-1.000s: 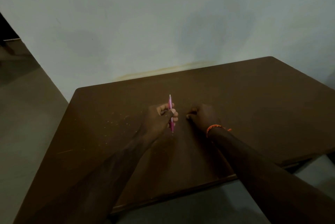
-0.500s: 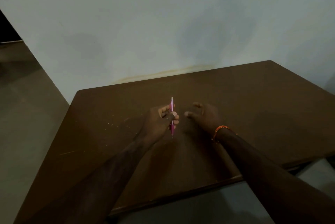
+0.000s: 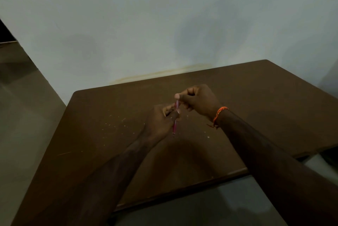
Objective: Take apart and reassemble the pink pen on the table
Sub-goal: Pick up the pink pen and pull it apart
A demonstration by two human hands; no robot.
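At the far left a strip of grey floor (image 3: 22, 97) ran beside the pale wall (image 3: 164, 24), which filled the whole far side of the scene and carried a yellowish stain (image 3: 161, 74) just above the table's far edge. The dark brown table (image 3: 265, 101) spread from near left to far right, and pale specks (image 3: 117, 125) were scattered over its left-centre part.

The left hand (image 3: 161, 123) was raised above the middle of the table, its fingers curled round the middle of the pink pen (image 3: 175, 118). The thumb and forefinger pinched the barrel, so the hand was plainly grasping it rather than lying loose. The pen stood nearly upright between the two hands, its long axis running from near to far in the scene with only a slight lean to the right at the top. Its pointed tip faced down and toward the near side, showing just below the left hand, clear of the tabletop. Its upper end pointed up and away, toward the wall.

The right hand (image 3: 198, 102) was just beside the left and a little farther off. Its thumb and forefinger pinched the pen's upper end, with the other fingers curled in below. An orange thread band (image 3: 219, 114) circled the right wrist. Both forearms reached in from the near edge.
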